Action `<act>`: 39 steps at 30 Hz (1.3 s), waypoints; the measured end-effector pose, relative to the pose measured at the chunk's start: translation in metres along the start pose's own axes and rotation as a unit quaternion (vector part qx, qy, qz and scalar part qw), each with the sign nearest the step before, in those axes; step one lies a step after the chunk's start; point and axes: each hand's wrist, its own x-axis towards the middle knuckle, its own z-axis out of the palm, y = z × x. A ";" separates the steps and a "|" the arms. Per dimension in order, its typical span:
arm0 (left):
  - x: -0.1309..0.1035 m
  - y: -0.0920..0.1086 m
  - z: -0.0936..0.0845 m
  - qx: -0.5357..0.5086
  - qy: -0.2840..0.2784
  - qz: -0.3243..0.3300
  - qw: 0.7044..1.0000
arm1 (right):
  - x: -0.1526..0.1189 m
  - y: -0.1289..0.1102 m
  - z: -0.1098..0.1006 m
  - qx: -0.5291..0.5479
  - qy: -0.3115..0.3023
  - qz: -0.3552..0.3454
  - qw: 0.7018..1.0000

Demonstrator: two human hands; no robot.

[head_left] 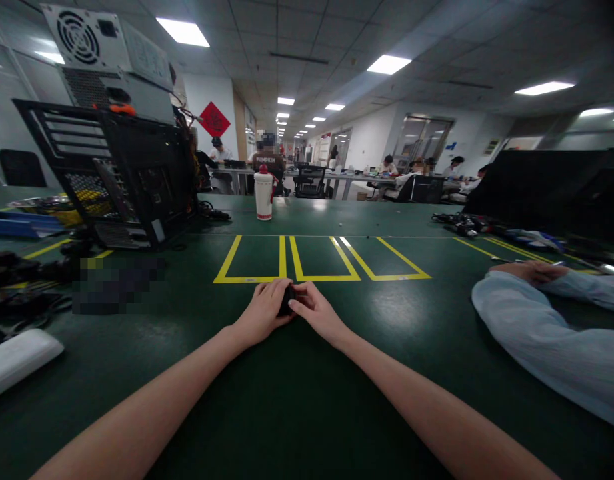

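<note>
Both hands meet around a small black object (287, 300) just above or on the green table (307, 393); its kind is hard to make out. My left hand (264, 308) wraps it from the left, fingers over its top. From the other side, my right hand (317, 312) grips its right edge between thumb and fingers. Much of the object is hidden by the fingers. Directly beyond the hands, yellow tape outlines (325, 278) mark the table top.
An open computer case (137, 173) with power supplies (111, 50) on top stands at the left. A white cup (263, 195) is farther back. White box-like item (21, 360) lies near left. Another person's sleeved arm (541, 333) rests at the right, by cables (461, 223).
</note>
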 end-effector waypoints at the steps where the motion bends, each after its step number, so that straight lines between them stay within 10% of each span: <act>1: 0.000 0.000 0.000 0.000 0.002 0.001 1.000 | 0.000 0.000 0.001 0.004 0.003 -0.001 1.000; 39: -0.002 -0.001 -0.001 0.030 0.006 0.016 0.999 | 0.001 0.003 0.001 0.037 0.003 0.004 0.999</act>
